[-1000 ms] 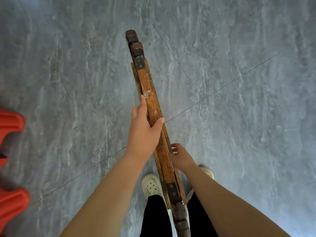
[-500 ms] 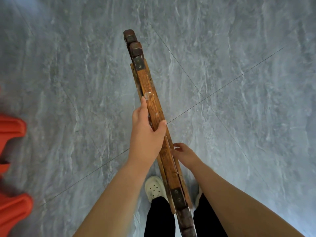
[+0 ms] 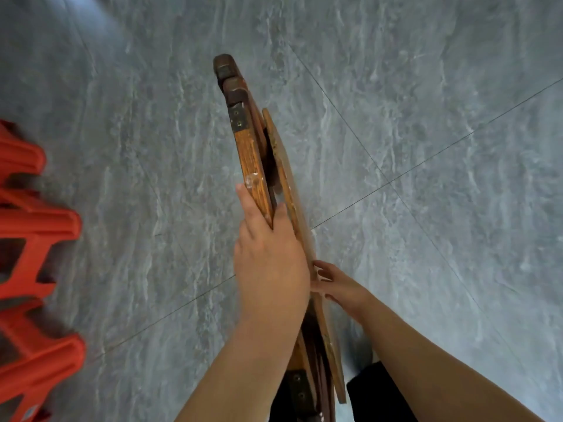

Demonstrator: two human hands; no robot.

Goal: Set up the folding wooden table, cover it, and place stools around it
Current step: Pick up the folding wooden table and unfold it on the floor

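A grey, veined stone-tile floor [image 3: 426,147] fills the view, crossed by thin dark joint lines.

Over it, at the centre, the folding wooden table [image 3: 253,153] is folded flat and seen edge-on from above. Its long axis runs from the bottom edge of the view, between the person's legs, up and slightly left to the upper middle, with the far end pointing away from the person. It is made of warm brown, grained wood with worn varnish. The thick rail on the left ends in dark rounded caps [image 3: 225,67]. A thin flat board [image 3: 286,178] lies along the rail's right side, with a narrow dark gap open between the two at the far end.

A stack of red plastic stools [image 3: 36,239] sits at the left edge, well apart from the table.

The left hand [image 3: 268,260] grips the thick rail from above. Its fingers lie along the rail's left face and its thumb goes down into the gap on the right. The right hand [image 3: 341,284] sits lower, with spread, nearly straight fingers touching the right face of the thin board and wrapping nothing.

Black trousers [image 3: 374,391] show at the bottom. A dark metal bracket [image 3: 237,118] with two screws is fixed near the rail's far end. A small clear bumper [image 3: 252,180] sits on the rail just above the left fingertips.
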